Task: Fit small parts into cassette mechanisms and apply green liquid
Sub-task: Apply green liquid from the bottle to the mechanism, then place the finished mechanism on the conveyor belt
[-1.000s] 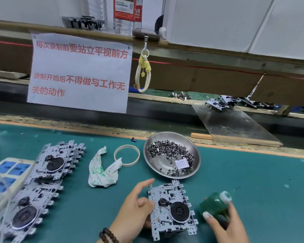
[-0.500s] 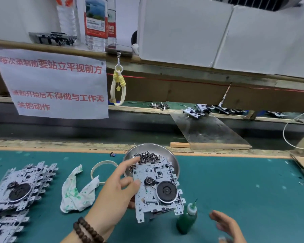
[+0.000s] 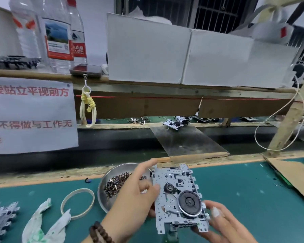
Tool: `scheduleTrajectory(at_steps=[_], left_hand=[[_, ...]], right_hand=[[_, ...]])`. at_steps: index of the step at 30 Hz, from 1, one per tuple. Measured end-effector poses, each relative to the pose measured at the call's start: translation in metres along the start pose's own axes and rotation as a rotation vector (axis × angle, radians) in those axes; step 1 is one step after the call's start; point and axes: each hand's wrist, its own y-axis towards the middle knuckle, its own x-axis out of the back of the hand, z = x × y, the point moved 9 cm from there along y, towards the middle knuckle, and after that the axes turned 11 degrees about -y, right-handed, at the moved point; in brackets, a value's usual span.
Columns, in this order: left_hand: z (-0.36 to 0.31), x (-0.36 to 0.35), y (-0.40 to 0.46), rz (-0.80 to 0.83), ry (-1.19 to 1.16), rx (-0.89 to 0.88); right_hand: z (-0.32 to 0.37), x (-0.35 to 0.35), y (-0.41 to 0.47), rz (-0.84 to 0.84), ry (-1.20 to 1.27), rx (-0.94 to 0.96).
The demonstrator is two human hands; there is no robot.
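One cassette mechanism is up off the tabletop at 6 o'clock, your left hand gripping its left edge, right hand fingers curled under its lower corner; likely finished, more mechanisms wait at 8 o'clock.

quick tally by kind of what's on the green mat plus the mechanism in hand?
Cassette mechanism in hand: 1, left hand and right hand on it
Stacked mechanisms at left edge: count unclear, cropped
Metal bowl of small parts: 1
Tape ring: 1
Stained rag: 1
Total countable: 4
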Motion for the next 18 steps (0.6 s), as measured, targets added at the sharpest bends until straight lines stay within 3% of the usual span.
scheduleTrajectory(at_steps=[6,15,18], left_hand=[[0.008,-0.025,0.037,0.012,0.068,0.017],[0.065,-0.03,0.101,-0.103,0.1,0.213],[0.091,-0.036,0.114,-0.088,-0.05,0.333]], right_hand=[[0.008,0.021,0.038,-0.037,-0.013,-0.077],[0.009,0.051,0.111,-0.143,0.059,-0.092],[0.0,0.063,0.132,-0.174,-0.002,-0.128]])
